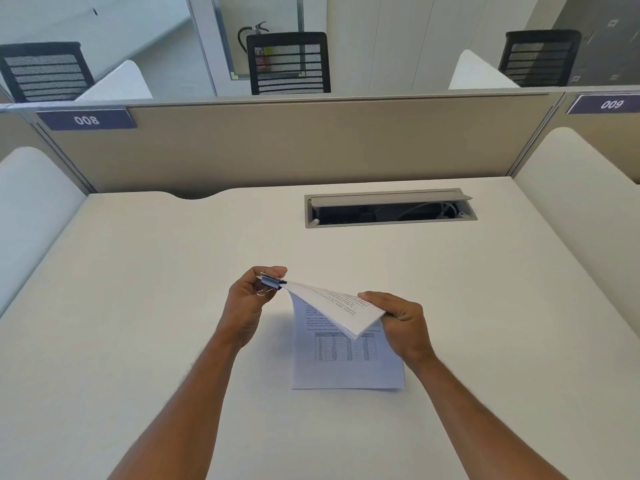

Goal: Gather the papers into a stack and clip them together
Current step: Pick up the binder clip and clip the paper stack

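Note:
A stack of white printed papers (341, 308) is lifted above the white desk (156, 306), tilted, with its bottom sheet (346, 368) drooping down onto the desk and showing text and a table. My right hand (398, 323) grips the stack's right corner. My left hand (251, 299) pinches a blue binder clip (272, 283) by its wire handles, with the clip's mouth at the stack's left corner. Whether the clip bites the paper cannot be told.
An open grey cable tray (389, 207) with cords inside is set into the desk at the back right. A beige partition (294, 147) with labels 008 and 009 closes off the back. White side dividers (571, 202) stand left and right. Black mesh chairs (289, 64) are beyond the partition.

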Tool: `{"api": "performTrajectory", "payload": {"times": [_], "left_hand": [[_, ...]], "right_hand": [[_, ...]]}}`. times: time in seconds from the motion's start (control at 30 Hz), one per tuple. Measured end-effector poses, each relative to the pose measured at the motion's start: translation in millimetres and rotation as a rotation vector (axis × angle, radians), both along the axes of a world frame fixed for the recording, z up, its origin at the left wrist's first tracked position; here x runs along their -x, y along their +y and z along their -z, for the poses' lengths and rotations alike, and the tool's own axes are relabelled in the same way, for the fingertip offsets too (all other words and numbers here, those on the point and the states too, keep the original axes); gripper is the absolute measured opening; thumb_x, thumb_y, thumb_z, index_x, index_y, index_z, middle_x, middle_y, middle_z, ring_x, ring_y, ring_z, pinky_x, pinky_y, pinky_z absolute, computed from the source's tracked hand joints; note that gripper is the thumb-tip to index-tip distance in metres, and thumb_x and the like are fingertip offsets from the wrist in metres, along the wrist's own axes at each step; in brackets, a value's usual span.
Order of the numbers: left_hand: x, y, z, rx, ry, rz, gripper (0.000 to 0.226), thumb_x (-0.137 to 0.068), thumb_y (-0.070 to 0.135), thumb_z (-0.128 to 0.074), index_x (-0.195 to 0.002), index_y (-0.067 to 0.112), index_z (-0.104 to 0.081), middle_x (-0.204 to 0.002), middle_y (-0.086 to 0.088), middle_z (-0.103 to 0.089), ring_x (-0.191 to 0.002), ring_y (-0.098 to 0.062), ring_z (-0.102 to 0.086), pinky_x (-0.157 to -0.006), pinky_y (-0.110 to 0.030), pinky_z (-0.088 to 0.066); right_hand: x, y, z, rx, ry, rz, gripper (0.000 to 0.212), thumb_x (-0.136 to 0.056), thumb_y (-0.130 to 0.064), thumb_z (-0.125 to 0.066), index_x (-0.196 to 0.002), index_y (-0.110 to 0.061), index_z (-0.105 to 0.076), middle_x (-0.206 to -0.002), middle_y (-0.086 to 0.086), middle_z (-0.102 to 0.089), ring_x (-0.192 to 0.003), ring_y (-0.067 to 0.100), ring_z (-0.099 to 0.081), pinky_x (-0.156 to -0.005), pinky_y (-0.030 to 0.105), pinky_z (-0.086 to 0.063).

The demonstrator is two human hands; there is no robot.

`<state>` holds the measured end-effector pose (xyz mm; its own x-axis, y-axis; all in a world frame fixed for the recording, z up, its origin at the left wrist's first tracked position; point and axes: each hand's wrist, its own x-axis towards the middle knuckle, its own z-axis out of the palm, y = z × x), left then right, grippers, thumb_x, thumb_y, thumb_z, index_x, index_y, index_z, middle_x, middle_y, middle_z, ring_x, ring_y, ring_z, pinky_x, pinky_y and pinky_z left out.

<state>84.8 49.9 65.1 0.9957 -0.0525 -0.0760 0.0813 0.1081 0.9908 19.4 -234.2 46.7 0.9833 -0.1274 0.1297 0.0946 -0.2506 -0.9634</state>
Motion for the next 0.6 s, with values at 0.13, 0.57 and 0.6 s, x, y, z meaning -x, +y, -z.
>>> {"api": "performTrajectory", "payload": {"times": [0.13, 0.57, 0.6], "left_hand": [[-0.8, -1.2, 1.3, -0.013, -0.014, -0.016, 0.049, -0.091, -0.018, -0.055, -0.091, 0.025, -0.077, -0.113, -0.006, -0.075, -0.114, -0.024, -0.066, -0.1, -0.035, -0.049], [10.1, -10.8, 6.9, 0.029, 0.153, -0.066, 0.019, -0.096, 0.009, -0.064, -0.115, 0.008, -0.063, -0.11, -0.011, -0.077, -0.103, -0.031, -0.073, -0.089, -0.045, -0.059], [15.4, -12.3, 9.8, 0.028, 0.174, -0.049, 0.022, -0.096, 0.009, -0.064, -0.117, 0.006, -0.062, -0.112, -0.011, -0.076, -0.105, -0.032, -0.073, -0.088, -0.045, -0.06]], "right_hand": [[-1.1, 1.6, -2.4, -0.002, 0.018, 0.008, 0.061, -0.078, 0.029, -0.046, -0.106, -0.015, -0.078, -0.106, -0.026, -0.074, -0.109, 0.001, -0.069, -0.094, 0.017, -0.053], [-30.1, 14.4, -21.0, -0.269, 0.309, 0.043, 0.019, -0.094, -0.006, -0.065, -0.101, -0.016, -0.079, -0.098, 0.003, -0.08, -0.091, 0.028, -0.076, -0.084, 0.045, -0.062], [-33.4, 16.7, -23.6, -0.298, 0.328, 0.053, 0.019, -0.094, -0.006, -0.065, -0.102, -0.017, -0.079, -0.098, 0.003, -0.08, -0.09, 0.028, -0.076, -0.083, 0.046, -0.062]]}}
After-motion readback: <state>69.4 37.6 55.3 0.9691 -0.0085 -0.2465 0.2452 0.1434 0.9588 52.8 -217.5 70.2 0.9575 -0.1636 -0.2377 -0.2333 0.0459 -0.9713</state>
